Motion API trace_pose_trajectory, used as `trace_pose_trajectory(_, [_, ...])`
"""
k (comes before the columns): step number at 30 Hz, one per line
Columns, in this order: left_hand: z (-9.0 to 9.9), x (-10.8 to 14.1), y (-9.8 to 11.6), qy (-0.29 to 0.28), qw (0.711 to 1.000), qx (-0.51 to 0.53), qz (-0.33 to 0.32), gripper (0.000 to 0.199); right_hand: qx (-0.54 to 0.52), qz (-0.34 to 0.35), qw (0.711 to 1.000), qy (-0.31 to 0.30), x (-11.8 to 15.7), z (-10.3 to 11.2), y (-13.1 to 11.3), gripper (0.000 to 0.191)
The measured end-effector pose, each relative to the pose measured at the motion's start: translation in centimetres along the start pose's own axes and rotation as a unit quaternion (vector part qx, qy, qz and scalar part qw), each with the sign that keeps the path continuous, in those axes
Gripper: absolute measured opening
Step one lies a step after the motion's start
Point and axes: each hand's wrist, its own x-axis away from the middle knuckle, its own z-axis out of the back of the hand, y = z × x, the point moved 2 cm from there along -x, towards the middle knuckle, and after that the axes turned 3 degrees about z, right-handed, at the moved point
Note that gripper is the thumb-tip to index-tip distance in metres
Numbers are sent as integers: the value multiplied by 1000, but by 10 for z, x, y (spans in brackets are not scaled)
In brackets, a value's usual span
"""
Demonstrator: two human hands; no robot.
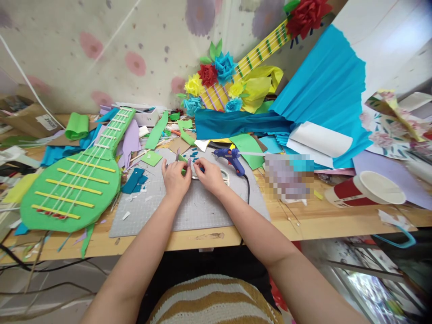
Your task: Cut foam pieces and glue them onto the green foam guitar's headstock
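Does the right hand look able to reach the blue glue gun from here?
Likely yes: the right hand is close to the blue glue gun on the mat, and nothing visible covers its handle.

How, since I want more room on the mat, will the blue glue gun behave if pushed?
The glue gun would probably pivot or slide rather than roll, given its angled handle. Its black cord, trailing across the mat, may tug. The long glue stick jutting from its back might catch the green paper.

The left hand (177,178) partly hides a green piece (182,158).
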Motion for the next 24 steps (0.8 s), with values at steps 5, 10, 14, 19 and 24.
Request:
trace_pose_trajectory(5, [1, 0, 1, -8, 1000, 2, 6, 13, -6, 11, 1000, -16, -1, 1, -1, 17])
trace_pose_trajectory(10, [2, 0, 2, -8, 1000, -10, -10, 14, -1, 8, 1000, -17, -1, 1, -2, 17])
trace_pose_trajectory(14, [1, 0, 1, 0, 1000, -9, -15, 16, -5, 15, 1000, -21, -1, 0, -1, 16])
trace_pose_trajectory(19, [1, 0, 1, 3, 1000, -7, -20, 17, 0, 16, 1000, -23, -2, -2, 2, 16])
trace_pose_trajectory(24, [2, 0, 2, 4, 999, -16, -39, 17, 9, 28, 999, -30, -2, -2, 0, 17])
